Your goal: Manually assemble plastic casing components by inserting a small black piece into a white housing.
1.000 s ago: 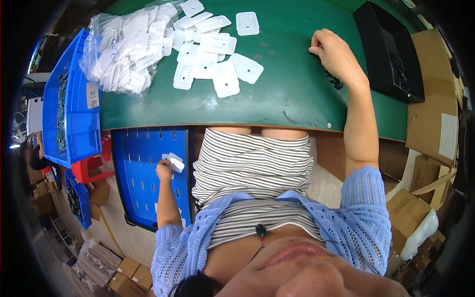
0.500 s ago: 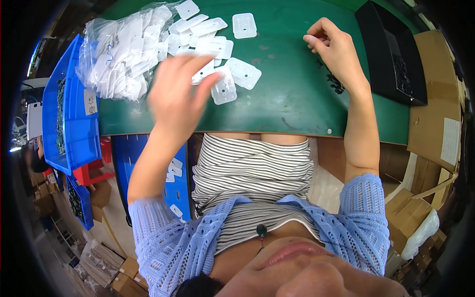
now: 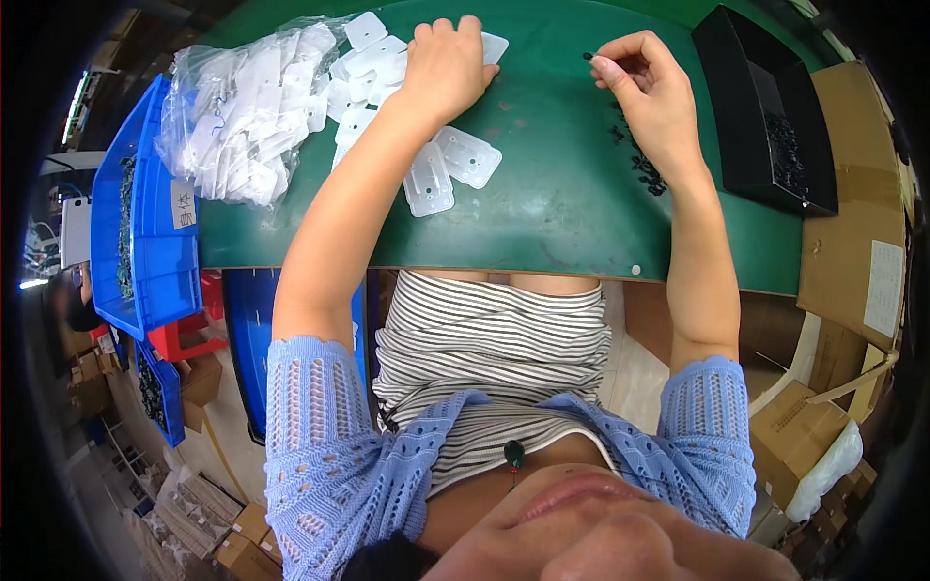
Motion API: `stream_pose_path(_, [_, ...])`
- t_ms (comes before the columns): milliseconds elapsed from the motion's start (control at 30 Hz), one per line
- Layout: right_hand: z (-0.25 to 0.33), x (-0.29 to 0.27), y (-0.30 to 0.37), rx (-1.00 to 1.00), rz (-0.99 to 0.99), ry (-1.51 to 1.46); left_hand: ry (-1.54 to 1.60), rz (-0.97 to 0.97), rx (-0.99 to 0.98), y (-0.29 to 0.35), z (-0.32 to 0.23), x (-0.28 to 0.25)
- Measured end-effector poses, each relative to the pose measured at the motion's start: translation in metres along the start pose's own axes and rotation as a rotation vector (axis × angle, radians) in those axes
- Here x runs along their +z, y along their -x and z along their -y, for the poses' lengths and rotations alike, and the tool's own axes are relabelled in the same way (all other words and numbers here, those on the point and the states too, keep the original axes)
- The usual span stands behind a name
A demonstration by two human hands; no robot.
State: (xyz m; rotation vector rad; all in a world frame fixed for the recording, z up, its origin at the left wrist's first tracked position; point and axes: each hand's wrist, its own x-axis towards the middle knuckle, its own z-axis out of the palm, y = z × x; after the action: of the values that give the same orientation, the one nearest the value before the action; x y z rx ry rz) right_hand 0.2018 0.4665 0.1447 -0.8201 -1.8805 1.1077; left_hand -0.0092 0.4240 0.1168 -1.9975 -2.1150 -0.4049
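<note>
My left hand (image 3: 448, 70) reaches over the far side of the green table. Its fingers and thumb close about a white plastic plate (image 3: 496, 46), whose right end shows past them; the exact grip is hidden. Between thumb and forefinger my right hand (image 3: 647, 85) pinches a small black part (image 3: 587, 56), held out to the left. Below that hand lies a scatter of small black parts (image 3: 647, 174) on the table. Two loose white plates (image 3: 469, 157) overlap near my left forearm, and more lie in a pile (image 3: 364, 31) beyond it.
A clear plastic bag (image 3: 237, 116) full of white plates lies at the far left, beside a blue bin (image 3: 160, 261) of dark parts. At the right stands a black tray (image 3: 734, 126) with small black parts, next to a cardboard box (image 3: 857, 208). The green table (image 3: 542, 208) ends before my lap.
My left hand has swung away and to the right, from beside the pile to the separate white plate, which has turned slightly. A small black part now shows at my right fingertips.
</note>
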Motion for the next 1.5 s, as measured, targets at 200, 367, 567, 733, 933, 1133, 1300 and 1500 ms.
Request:
stream_pose_path(200, [0.008, 0.008, -0.001, -0.009, -0.01, -0.29, 0.425, -0.024, -0.115, 0.005, -0.009, -0.007])
stream_pose_path(367, [0.01, 0.008, 0.002, 0.07, 0.054, -0.324, 1.075, 0.073, -0.256, 0.025, -0.051, -0.037])
stream_pose_path(567, [0.01, 0.01, 0.003, 0.122, 0.089, -0.375, 1.105, -0.041, -0.126, 0.031, -0.056, -0.044])
stream_pose_path(733, [0.016, 0.011, 0.006, 0.161, 0.109, -0.412, 0.909, -0.16, -0.064, 0.032, -0.05, -0.034])
stream_pose_path(933, [0.015, 0.011, 0.006, 0.202, 0.163, -0.482, 0.763, -0.249, 0.15, 0.031, -0.048, -0.032])
stream_pose_path(1133, [0.012, 0.016, 0.009, -0.134, 0.036, 0.017, 1.264, 0.007, -0.214, 0.036, -0.051, -0.042])
stream_pose_path(1300, [0.021, 0.015, 0.009, -0.261, 0.017, 0.245, 1.684, 0.036, -0.208, 0.035, -0.053, -0.041])
stream_pose_path(1500, [0.01, 0.015, 0.01, -0.204, 0.011, 0.116, 1.674, 0.065, -0.342, 0.034, -0.055, -0.042])
